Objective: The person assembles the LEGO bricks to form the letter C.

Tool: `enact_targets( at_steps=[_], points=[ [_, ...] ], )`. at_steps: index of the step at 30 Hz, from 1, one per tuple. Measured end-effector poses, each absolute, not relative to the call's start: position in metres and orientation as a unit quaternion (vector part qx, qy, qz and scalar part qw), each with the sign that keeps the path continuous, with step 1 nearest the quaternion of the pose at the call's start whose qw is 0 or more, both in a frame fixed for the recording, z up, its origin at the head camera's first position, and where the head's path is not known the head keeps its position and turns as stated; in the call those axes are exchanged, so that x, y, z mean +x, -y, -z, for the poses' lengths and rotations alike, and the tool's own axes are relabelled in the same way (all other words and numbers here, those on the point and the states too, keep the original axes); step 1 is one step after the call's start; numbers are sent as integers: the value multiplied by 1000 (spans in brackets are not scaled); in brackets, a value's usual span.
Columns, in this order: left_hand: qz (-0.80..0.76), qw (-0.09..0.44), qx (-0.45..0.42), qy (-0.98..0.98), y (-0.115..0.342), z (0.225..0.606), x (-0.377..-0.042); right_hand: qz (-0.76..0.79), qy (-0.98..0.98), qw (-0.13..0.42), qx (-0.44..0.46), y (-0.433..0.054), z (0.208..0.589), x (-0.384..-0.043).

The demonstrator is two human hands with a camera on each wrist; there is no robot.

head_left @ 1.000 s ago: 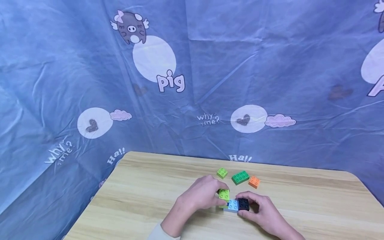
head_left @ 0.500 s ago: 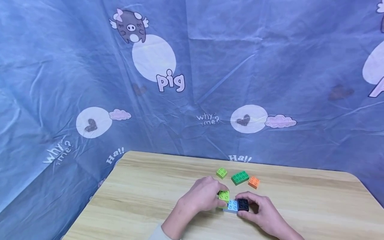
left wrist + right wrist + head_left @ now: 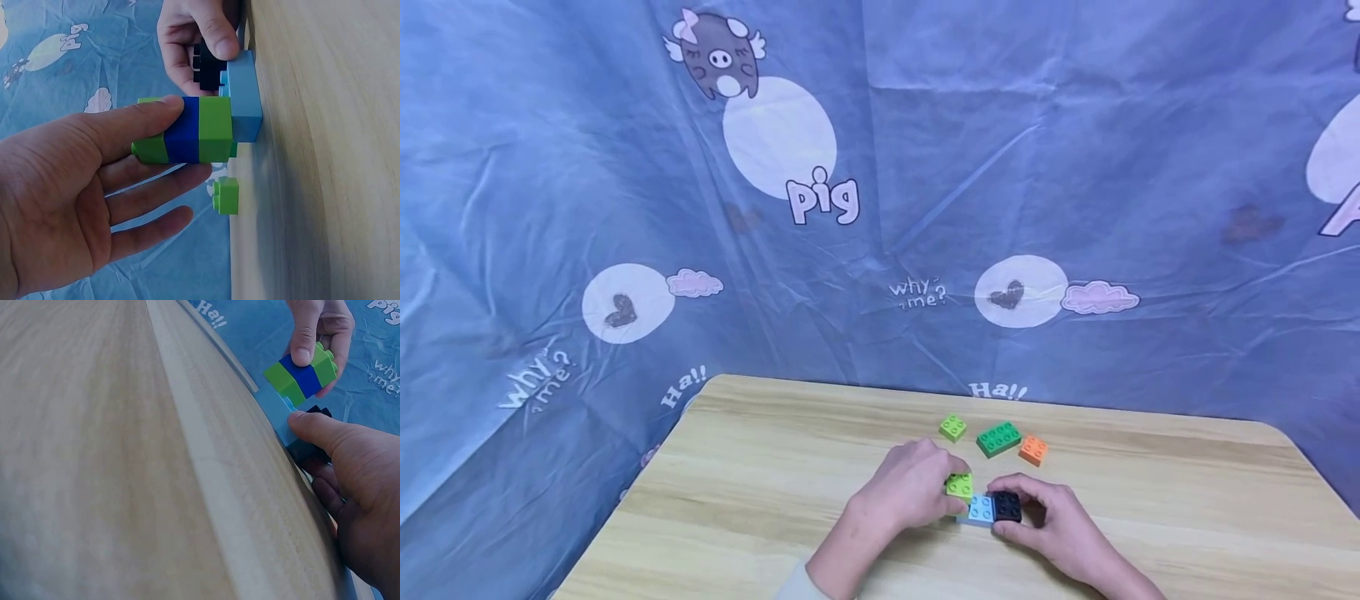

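Note:
My left hand (image 3: 913, 485) pinches a stack of toy building bricks (image 3: 182, 130), lime green at both ends with dark blue between, thumb on one side and fingers on the other. The stack's lower end meets the left part of a light blue brick (image 3: 981, 507); whether it is pressed fully onto the studs, I cannot tell. A black brick (image 3: 1007, 506) sits on the right end of the light blue one. My right hand (image 3: 1060, 525) grips that end between thumb and fingers, keeping it on the table. In the right wrist view its thumb presses the light blue side.
Behind the hands lie a lime brick (image 3: 952, 427), a longer green brick (image 3: 999, 439) and an orange brick (image 3: 1033, 450). The wooden table (image 3: 760, 467) ends at a blue printed cloth (image 3: 940, 208) hanging at the back and left.
Both hands keep their grips in nearly the same place. The brick stack shifts only slightly in the left hand's pinch. The head view has tipped a little.

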State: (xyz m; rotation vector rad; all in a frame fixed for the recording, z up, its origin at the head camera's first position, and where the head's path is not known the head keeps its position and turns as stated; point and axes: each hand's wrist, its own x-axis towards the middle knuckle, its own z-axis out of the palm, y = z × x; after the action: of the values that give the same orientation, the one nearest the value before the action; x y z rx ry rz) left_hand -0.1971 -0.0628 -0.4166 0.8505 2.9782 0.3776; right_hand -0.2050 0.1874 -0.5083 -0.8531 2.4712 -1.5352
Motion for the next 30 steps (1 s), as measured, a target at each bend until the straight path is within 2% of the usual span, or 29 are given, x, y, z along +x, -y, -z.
enact_targets(
  at_steps=[5,12,20,26,30],
  points=[
    [-120,4,280,-952,63,420,-198,512,-809,69,-281,-188,510,-204],
    [-124,-5,300,-946,64,421,-200,507,-811,61,-285,-189,512,-205],
    [-284,95,335,-893,96,422,-224,501,-810,52,-299,-191,517,-204],
    [-304,37,258,-916,105,431,-248,500,-818,79,-273,-192,515,-204],
    [-275,25,228,-934,94,442,-261,506,-811,71,-284,-191,514,-205]
  ],
)
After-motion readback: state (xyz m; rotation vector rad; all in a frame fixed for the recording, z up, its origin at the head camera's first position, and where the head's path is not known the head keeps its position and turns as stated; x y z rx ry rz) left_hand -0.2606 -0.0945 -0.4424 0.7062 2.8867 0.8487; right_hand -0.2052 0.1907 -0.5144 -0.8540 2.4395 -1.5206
